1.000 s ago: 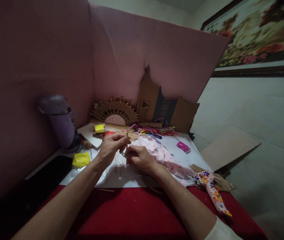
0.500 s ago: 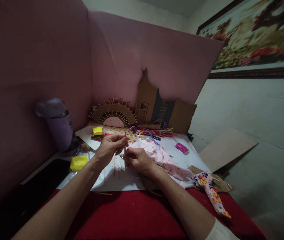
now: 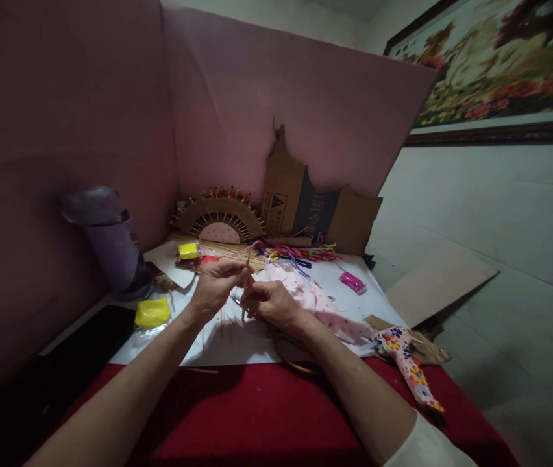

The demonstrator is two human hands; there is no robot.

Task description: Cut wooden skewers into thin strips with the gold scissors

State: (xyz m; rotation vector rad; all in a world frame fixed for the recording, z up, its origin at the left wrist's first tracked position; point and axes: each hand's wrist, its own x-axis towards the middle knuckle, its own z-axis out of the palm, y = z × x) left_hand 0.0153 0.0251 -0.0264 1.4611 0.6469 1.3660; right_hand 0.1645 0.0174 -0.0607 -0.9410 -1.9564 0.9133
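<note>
A thin wooden stick (image 3: pixel 248 258) stands nearly upright between my hands, above the white sheet. My left hand (image 3: pixel 217 284) pinches its upper part between thumb and fingers. Lower down, my right hand (image 3: pixel 272 303) is closed around it, fingertips bent inward; its end shows just below. Beside the right fingertips is a small shiny metal piece (image 3: pixel 236 299), mostly hidden. Short loose sticks (image 3: pixel 222 323) lie on the sheet beneath the hands. Pink spotted cloth (image 3: pixel 325 314) spreads out past my right hand.
At the back stand a cardboard fan shape (image 3: pixel 222 214) edged with pins and a torn cardboard piece (image 3: pixel 283 188). Coloured cords (image 3: pixel 315 253) lie before it. Yellow packets (image 3: pixel 152 312), a purple tumbler (image 3: pixel 113 250), a magenta packet (image 3: pixel 353 282) and a flowered glue gun-like object (image 3: pixel 410 363) surround the sheet.
My right hand has shifted slightly up and right, and the stick's lower end now shows beneath it. My left hand still pinches the upper part. The whole view has tilted a little.
</note>
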